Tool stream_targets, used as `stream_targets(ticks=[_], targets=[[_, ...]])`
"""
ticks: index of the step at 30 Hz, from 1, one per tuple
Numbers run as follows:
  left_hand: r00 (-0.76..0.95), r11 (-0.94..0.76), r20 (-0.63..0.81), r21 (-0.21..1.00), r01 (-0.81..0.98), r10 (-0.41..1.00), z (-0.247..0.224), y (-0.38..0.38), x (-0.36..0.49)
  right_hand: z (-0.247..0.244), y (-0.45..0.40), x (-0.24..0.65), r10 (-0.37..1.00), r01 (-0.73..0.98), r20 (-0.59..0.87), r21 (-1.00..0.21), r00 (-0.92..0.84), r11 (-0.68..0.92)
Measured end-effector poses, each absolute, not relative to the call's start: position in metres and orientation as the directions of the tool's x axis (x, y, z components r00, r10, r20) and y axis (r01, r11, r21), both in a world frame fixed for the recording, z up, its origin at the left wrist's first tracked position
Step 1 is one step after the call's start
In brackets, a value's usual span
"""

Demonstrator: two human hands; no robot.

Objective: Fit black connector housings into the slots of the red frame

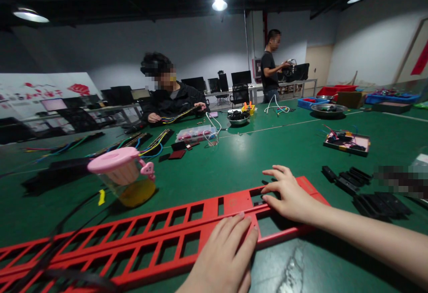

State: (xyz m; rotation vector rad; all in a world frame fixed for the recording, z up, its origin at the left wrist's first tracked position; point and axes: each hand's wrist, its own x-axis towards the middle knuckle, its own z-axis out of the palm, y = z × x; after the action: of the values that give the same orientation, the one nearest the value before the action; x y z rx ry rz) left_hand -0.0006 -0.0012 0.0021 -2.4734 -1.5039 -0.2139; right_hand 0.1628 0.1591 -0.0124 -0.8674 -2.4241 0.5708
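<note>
Two long red slotted frames lie side by side in front of me, the far frame (232, 204) and the near frame (160, 264), with rows of rectangular cut-outs. My left hand (225, 250) rests flat on the near frame, its fingers stretched out together toward the seam. Over the large cut-out at the right end of the far frame is my right hand (289, 197), its fingers spread. A small black part (258, 202) shows in that cut-out beside the fingertips; whether they touch it I cannot tell. Black straps (50, 248) cross the frames' left end.
A pink-lidded cup (133, 192) stands behind the frames. Black plastic parts (381, 206) lie at right, near a tray of wired parts (363, 143). Across the green table (267, 146), one person (177, 94) handles wires; another person (269, 68) stands farther back.
</note>
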Motion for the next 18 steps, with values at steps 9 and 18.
stream_targets(ticks=[9,18], targets=[[0.465,-0.440,0.232,-0.152,0.885,0.855,0.004,-0.001,0.002,-0.010,0.161,0.164,0.645,0.444,0.286,-0.529,-0.709,0.723],[0.455,-0.438,0.235,-0.124,0.890,0.859,0.003,-0.002,0.000,-0.007,0.150,0.167,0.487,0.316,0.418,-0.415,-0.767,0.853]])
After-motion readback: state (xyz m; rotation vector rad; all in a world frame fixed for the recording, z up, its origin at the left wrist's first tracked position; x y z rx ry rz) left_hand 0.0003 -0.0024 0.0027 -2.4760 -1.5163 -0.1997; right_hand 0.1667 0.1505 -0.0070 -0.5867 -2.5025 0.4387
